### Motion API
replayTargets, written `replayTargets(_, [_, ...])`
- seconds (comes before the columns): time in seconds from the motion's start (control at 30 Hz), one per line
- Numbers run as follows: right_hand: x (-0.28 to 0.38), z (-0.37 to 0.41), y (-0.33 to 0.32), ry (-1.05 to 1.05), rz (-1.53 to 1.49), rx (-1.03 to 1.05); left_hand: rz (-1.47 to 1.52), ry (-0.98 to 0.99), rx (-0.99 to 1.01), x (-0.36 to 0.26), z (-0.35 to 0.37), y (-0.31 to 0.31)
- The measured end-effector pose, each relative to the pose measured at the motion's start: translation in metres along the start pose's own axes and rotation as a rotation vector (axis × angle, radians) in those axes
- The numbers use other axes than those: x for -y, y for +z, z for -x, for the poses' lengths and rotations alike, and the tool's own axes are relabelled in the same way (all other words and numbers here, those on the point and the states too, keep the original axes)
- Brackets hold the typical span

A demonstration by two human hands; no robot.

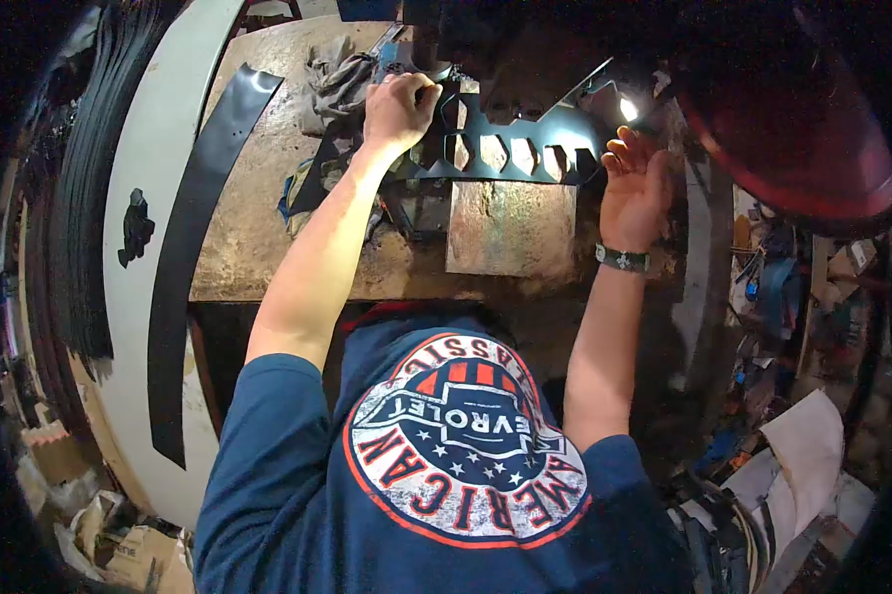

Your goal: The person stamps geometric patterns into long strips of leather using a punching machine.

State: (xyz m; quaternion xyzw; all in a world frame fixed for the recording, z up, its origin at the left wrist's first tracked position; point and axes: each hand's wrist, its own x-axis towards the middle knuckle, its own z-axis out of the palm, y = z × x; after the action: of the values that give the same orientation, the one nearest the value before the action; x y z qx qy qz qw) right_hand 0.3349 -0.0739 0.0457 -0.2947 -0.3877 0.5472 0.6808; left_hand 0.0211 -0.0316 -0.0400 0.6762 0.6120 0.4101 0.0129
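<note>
My left hand (402,111) is closed in a fist at the left end of a black sheet with a row of angular cut-outs (540,139), close to the dark machine. What the fist holds, if anything, is hidden. At the sheet's right end, my right hand (636,188) is raised with its fingers apart and slightly curled, just beside the edge. A dark patterned band (622,258) circles that wrist. Below the sheet lies a worn, flat board (511,230). Above it, a dark machine head (530,74) hides part of the sheet.
Left of my arm, a long black strip (200,238) lies over the brown bench (230,267) and a pale board (149,346). Many dark strips (104,188) hang at far left. Grey cloth (335,84) is bunched near my left hand. A lamp (628,109) shines near my right fingers.
</note>
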Motion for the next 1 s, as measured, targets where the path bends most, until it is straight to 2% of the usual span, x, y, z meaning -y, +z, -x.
replayTargets(0.1, [-0.009,-0.012,-0.007,-0.021,-0.095,0.064,0.007,0.006,-0.02,0.001,0.002,0.001])
replayTargets(0.2, [-0.014,-0.016,-0.005,-0.014,-0.115,-0.013,0.008,0.02,-0.069,0.002,0.003,0.002])
replayTargets(0.3, [-0.016,-0.022,-0.007,0.066,0.024,-0.109,0.028,-0.002,-0.045,0.001,0.003,-0.001])
replayTargets(0.43, [-0.014,-0.024,0.016,0.119,0.245,-0.388,0.031,-0.027,-0.036,-0.001,0.003,-0.003])
replayTargets(0.6, [-0.004,0.0,0.028,0.226,0.27,-0.409,0.011,-0.016,-0.023,0.002,0.004,-0.001])
replayTargets(0.7, [0.0,0.019,0.023,0.155,0.613,-0.435,0.004,-0.012,-0.005,0.0,0.002,-0.003])
replayTargets(0.73, [-0.013,0.021,-0.004,0.086,0.69,-0.461,0.011,-0.006,-0.016,0.001,0.001,-0.003])
replayTargets(0.83, [-0.024,0.03,-0.038,-0.058,1.278,-0.496,0.078,-0.056,0.057,-0.002,0.003,-0.008])
replayTargets(0.97, [-0.038,0.028,-0.076,0.238,1.294,-0.59,0.141,-0.254,0.321,-0.026,0.015,-0.041])
replayTargets(1.0, [-0.029,0.032,-0.066,0.345,1.204,-0.57,0.129,-0.171,0.354,-0.027,0.023,-0.048])
